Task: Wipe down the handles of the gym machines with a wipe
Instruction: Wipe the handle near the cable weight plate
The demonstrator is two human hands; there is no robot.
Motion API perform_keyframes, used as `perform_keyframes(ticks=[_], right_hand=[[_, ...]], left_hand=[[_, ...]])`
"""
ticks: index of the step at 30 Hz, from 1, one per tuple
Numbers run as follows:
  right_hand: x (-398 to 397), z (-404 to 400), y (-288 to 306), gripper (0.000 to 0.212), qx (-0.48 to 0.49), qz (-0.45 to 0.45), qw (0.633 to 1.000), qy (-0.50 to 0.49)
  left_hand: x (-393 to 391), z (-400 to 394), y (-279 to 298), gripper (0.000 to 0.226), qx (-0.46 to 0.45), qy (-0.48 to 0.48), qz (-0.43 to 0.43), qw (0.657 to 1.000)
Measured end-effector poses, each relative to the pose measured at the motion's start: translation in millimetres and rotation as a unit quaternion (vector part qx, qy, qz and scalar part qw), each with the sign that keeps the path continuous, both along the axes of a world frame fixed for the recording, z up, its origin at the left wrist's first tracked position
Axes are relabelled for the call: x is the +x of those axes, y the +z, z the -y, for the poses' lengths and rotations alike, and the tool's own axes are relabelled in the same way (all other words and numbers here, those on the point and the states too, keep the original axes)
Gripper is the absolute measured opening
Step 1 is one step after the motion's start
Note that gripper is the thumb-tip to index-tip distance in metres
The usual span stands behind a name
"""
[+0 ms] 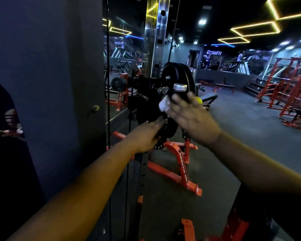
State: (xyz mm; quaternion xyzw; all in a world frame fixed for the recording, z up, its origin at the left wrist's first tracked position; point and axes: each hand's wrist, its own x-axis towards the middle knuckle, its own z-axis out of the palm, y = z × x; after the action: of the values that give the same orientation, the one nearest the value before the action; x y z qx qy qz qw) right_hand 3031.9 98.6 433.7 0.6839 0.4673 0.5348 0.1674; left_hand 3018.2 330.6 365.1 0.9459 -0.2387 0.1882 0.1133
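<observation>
A white wipe (164, 104) is held in my right hand (191, 117), pressed against the black handle part of a gym machine (156, 108) in front of me. The fingers of that hand reach up toward the black weight plate (178, 75) with its silver hub (180, 87). Lower down, my left hand (146, 134) grips a black part of the same machine, fingers wrapped out of sight around it. The handle itself is mostly hidden behind both hands.
An orange machine base (177, 164) lies on the floor below my hands. A chrome upright (155, 37) and a black cable (108, 66) rise beside a mirror wall. Orange racks (288, 91) and a bench (208, 99) stand to the right.
</observation>
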Motion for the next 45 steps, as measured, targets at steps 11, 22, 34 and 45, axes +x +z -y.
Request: perform_keyframes(ticks=[11, 22, 34, 45], right_hand=[[-16.2, -9.9, 8.1, 0.063, 0.180, -0.137, 0.972, 0.061], [-34.1, -13.4, -72.3, 0.063, 0.409, -0.284, 0.850, 0.170], [-34.5, -40.0, -116.1, 0.023, 0.496, -0.446, 0.731, 0.144], [-68.2, 3.8, -240.7, 0.024, 0.523, -0.693, 0.491, 0.074]], left_hand=[[-10.8, 18.1, -1.3, 0.069, -0.021, 0.038, -0.040, 0.998], [-23.3, 22.1, -1.1, 0.064, -0.027, 0.062, -0.056, 0.996], [-28.2, 21.6, -28.1, 0.073, -0.058, 0.059, -0.018, 0.996], [-62.7, 65.7, -171.0, 0.074, -0.264, 0.139, -0.104, 0.949]])
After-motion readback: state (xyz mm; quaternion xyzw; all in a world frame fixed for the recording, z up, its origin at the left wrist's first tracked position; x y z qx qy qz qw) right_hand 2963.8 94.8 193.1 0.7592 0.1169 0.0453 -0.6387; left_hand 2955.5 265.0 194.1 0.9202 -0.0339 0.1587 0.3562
